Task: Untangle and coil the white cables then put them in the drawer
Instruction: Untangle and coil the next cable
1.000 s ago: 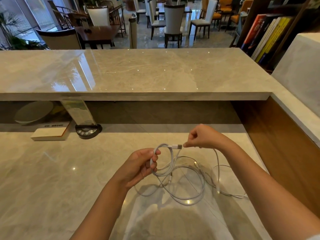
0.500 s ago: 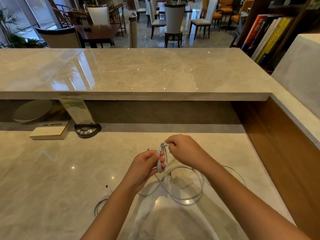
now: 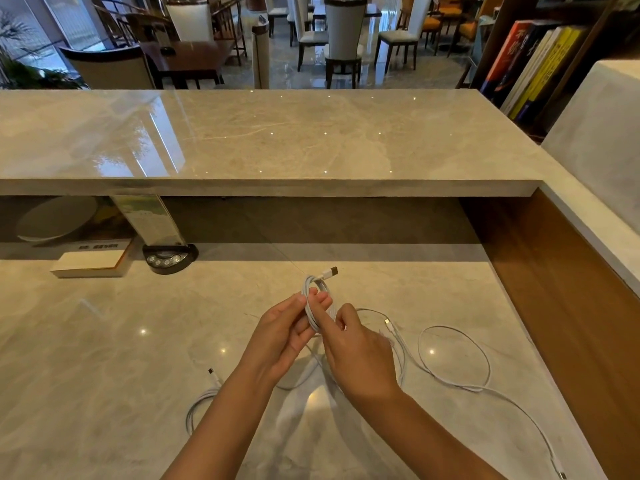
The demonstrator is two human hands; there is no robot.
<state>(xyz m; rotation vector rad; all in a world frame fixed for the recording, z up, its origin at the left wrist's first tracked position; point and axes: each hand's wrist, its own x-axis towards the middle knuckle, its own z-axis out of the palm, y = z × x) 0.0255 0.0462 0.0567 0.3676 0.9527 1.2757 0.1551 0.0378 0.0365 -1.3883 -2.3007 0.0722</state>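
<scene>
Left hand (image 3: 282, 336) grip is curled around a small coil of white cable (image 3: 317, 299), held upright just above the table (image 3: 104, 358); thumb and fingers pinch the loops, and a USB plug (image 3: 330, 271) sticks out at the coil's top right. Right hand (image 3: 356, 355) sits just beside it, fingers curled, pinching the cable strand at the coil's lower right edge. Rest of the white cable trails loose on the table to the right: one big open loop (image 3: 453, 358), a small connector end (image 3: 387, 321) near my right hand, and a long tail running to the bottom right corner. A second white cable bundle (image 3: 197, 407) lies left of my left forearm, its plug pointing up and left, well apart from the coil. At the back left under the raised counter (image 3: 277, 140): a white box (image 3: 91, 263), a black round base (image 3: 169, 259) carrying a leaning card stand, a pale plate (image 3: 57, 220). Wooden side panel (image 3: 554, 289) bounds the table on the right. I see no drawer in view.
</scene>
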